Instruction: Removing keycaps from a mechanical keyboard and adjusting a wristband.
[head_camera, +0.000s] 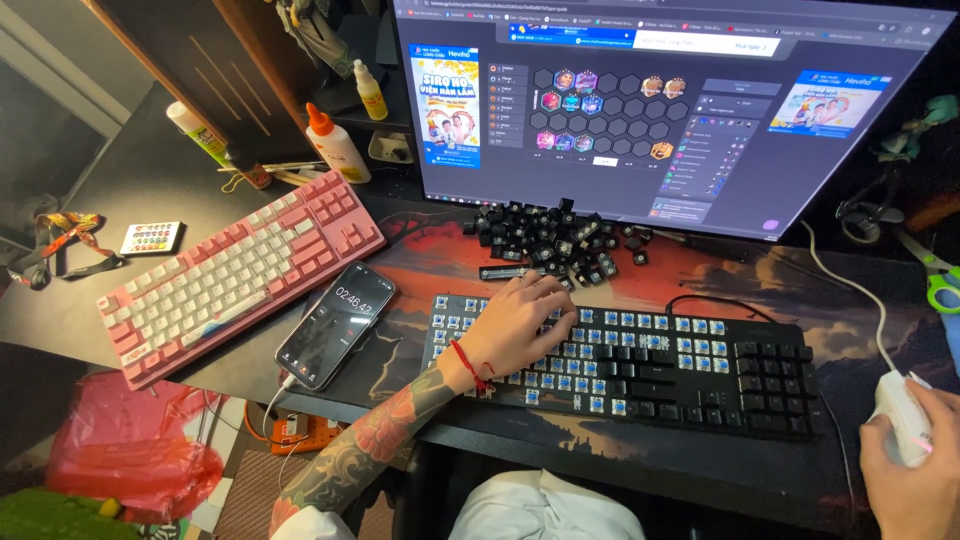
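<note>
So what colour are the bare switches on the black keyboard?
Blue, seen in the head view: the switches stand exposed on the black keyboard under the left hand.

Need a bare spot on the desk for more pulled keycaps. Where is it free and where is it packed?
Free: the mat between the black keyboard and the monitor, right of the keycap pile; also the dark desk behind the pink keyboard. Crowded: the phone fills the gap between the keyboards, and the left hand and right hand on the mouse block their areas.
</note>
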